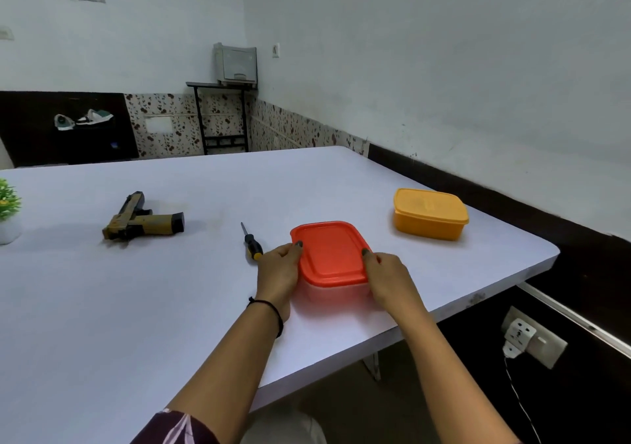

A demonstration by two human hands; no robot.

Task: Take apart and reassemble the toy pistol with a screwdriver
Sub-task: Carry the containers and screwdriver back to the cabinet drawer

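Near the tabletop (170, 307) edge, my left hand (278, 267) and right hand (386, 276) clasp the red box (336, 295); best to pry its lid (329, 252) evenly.

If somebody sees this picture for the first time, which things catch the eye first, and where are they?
First the red box with its lid on, near the right edge of the table, held at its sides by the left hand and the right hand. Farther right stands a closed orange box. On the left lies the toy pistol, and the screwdriver lies beside the left hand.
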